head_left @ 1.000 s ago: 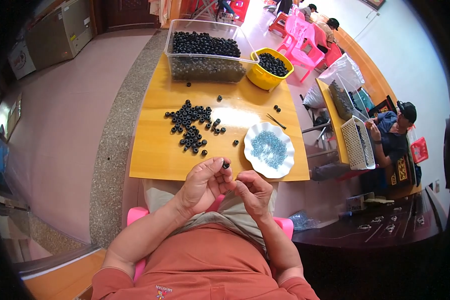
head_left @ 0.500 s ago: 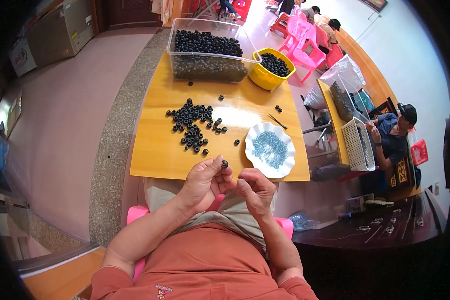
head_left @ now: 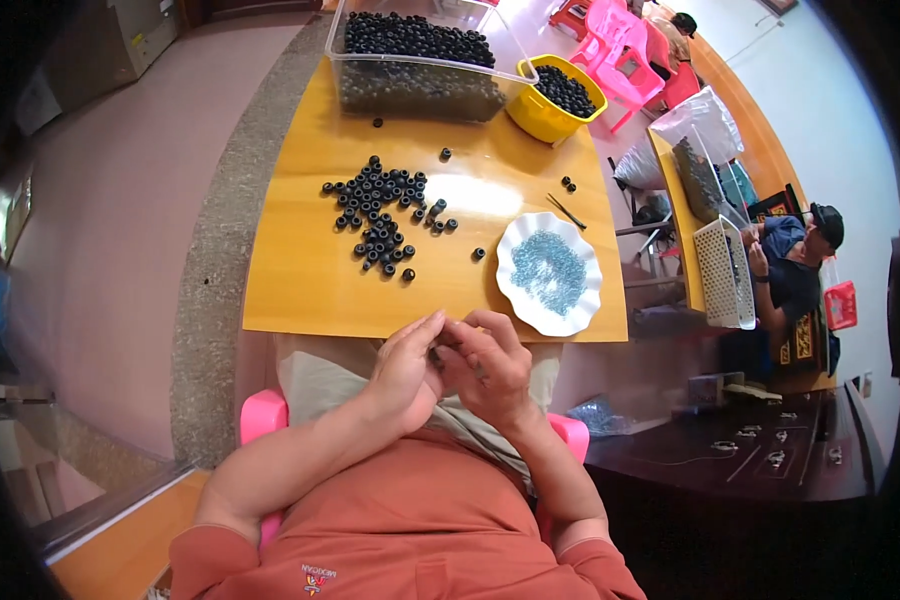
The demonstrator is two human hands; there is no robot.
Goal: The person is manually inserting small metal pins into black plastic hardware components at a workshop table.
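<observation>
Just beyond my lap, at the table's near edge, my two hands meet. My left hand is closed around a black bead that it showed a moment before and that the fingers now mostly hide. Against it presses my right hand, fingers bent in a pinch; whatever it grips is too small or too covered to name. Ahead on the wooden table lies a loose cluster of round black beads with holes. To the right, a white scalloped plate carries tiny pale blue beads.
Dark tweezers lie behind the plate. At the table's far side stand a clear plastic bin and a yellow tub, both full of black beads. Right of me, a co-worker sits by a white perforated basket.
My right hand has come over to my left, and the fingers now cover the bead that was showing. The whole view has shifted slightly, with the table higher in it.
</observation>
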